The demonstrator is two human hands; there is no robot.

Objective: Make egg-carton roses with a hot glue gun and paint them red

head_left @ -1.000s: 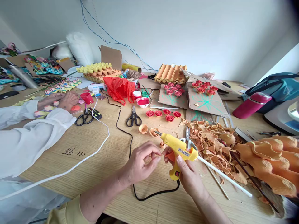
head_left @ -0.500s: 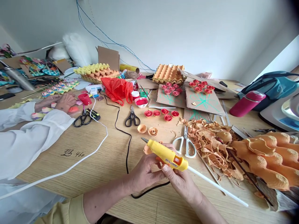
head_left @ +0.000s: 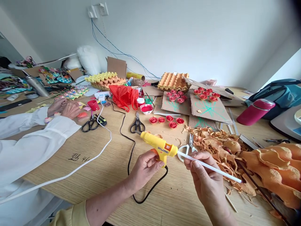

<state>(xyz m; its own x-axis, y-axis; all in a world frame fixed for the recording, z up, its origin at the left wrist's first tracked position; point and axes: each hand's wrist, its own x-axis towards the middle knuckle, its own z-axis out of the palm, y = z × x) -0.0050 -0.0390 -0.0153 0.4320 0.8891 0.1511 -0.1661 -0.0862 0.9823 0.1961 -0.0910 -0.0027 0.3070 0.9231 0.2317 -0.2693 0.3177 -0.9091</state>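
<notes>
A yellow hot glue gun (head_left: pixel 154 142) is held by its handle in my left hand (head_left: pixel 144 171), its nozzle toward the upper left. From its rear end sticks a long white glue stick (head_left: pixel 218 171), which my right hand (head_left: pixel 205 174) pinches between thumb and fingers. The gun's black cord (head_left: pixel 156 185) loops below it on the table. Behind the gun, partly hidden, lie orange egg-carton cups (head_left: pixel 159 136). White-handled scissors (head_left: pixel 184 153) lie just behind my right hand, partly covered. Several red paper-pulp roses (head_left: pixel 172 125) stand farther back.
Black scissors (head_left: pixel 137 125), a dish of red paint (head_left: pixel 146 109) and a red plastic bag (head_left: pixel 124 97) lie behind. Orange scraps (head_left: pixel 218 141) and an egg carton (head_left: pixel 270 169) fill the right side. At left, a co-worker's hands (head_left: pixel 67 108) handle small pieces; a white cable (head_left: pixel 77 168) crosses the table.
My right hand has moved from the glue gun back onto the glue stick. The gun has shifted slightly up and left, held in my left hand alone. The view has tilted up a little.
</notes>
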